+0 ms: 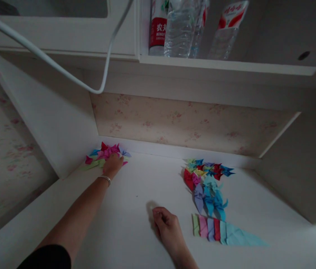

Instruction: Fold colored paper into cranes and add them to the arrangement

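Note:
My left hand (pixel 113 164) reaches to the far left corner of the white desk (pixel 135 194) and rests on a pile of folded paper pieces (pixel 106 152) in pink, red, green and blue; its fingers are curled over the pile. A thin bracelet circles that wrist. My right hand (pixel 166 223) lies near the desk's front, fingers curled into a loose fist with nothing visible in them. Just right of it lies a row of folded coloured papers (pixel 216 229). Behind that row sits a heap of origami cranes (pixel 206 183).
A shelf (pixel 230 67) above the desk holds several plastic water bottles (pixel 181 28). A white cable (pixel 62 71) hangs across the upper left. White side panels close the desk in on the left and right, with floral wallpaper at the back.

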A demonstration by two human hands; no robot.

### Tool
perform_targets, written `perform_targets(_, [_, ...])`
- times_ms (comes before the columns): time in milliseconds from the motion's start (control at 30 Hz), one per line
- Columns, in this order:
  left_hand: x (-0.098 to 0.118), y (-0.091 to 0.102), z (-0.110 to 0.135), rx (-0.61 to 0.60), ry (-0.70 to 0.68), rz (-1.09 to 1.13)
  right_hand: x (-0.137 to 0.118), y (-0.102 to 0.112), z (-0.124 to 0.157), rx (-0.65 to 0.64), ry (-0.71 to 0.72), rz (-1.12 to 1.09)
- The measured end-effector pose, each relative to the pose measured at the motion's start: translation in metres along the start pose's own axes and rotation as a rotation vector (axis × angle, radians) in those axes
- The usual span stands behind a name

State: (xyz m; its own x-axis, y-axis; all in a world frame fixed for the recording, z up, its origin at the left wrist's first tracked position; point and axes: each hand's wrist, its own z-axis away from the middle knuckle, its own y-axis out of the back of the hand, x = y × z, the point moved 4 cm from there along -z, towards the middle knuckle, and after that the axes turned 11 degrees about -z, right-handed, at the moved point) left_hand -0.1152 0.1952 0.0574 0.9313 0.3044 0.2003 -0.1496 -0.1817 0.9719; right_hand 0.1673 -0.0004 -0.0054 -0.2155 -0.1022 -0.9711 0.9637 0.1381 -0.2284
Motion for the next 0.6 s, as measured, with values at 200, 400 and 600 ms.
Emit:
perform_targets(200, [-0.002, 0.003, -0.001, 0.029, -0.005, 0.082, -0.004, -0.001, -0.001, -0.014, 0.018, -0.015])
perform_targets(400, [0.015, 0.015, 0.025, 0.012, -0.142, 0.26, -0.004, 0.002, -0.005, 0.011, 0.029, -0.056])
perform_targets(600, [0.043, 0.0, 0.107, -0.234, -0.298, 0.507, -0.011, 0.01, -0.01, 0.107, 0.056, -0.319])
